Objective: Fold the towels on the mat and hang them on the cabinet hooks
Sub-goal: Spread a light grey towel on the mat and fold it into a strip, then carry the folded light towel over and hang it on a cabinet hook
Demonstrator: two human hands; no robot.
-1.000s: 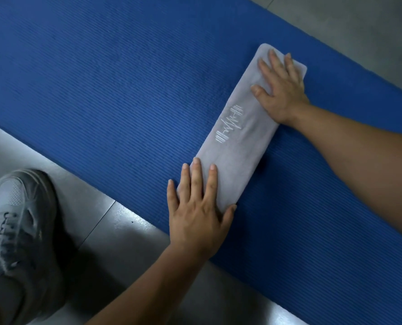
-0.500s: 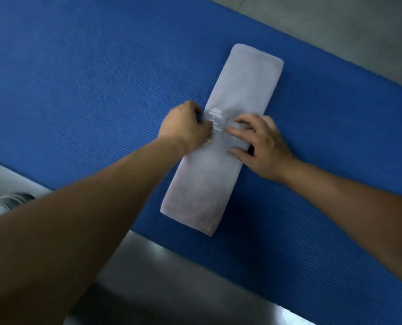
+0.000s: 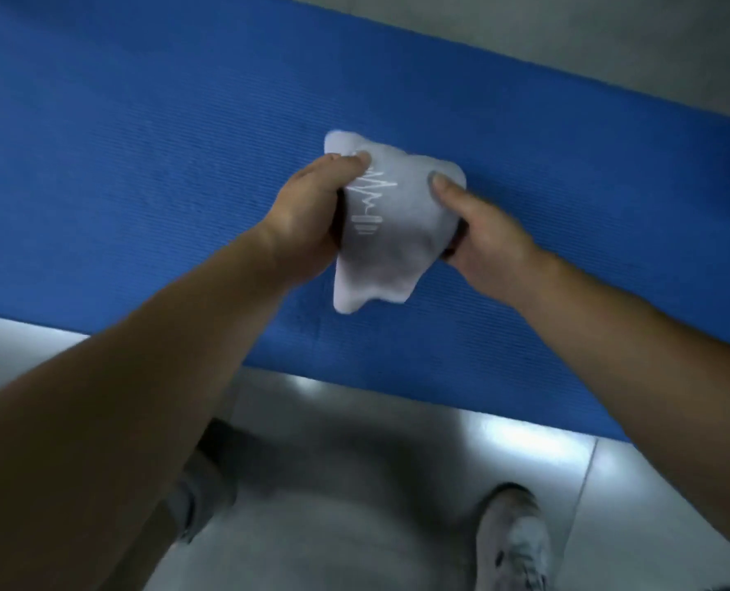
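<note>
A folded pale grey towel (image 3: 391, 232) with a white zigzag logo hangs in the air above the blue mat (image 3: 141, 185). My left hand (image 3: 312, 215) grips its left edge, thumb on top near the logo. My right hand (image 3: 478, 232) grips the right edge, thumb pressed on the upper face. The towel's ends droop down between my hands. The cabinet and its hooks are out of view.
The mat lies across a grey tiled floor (image 3: 397, 441), its near edge running just beyond my feet. A grey shoe (image 3: 514, 543) stands at the lower right, and a trouser leg (image 3: 201, 488) shows at the lower left.
The towel lay flat on the mat with both hands at its middle; now both hands have lifted it off the mat, folded over. The view has risen and shifted back.
</note>
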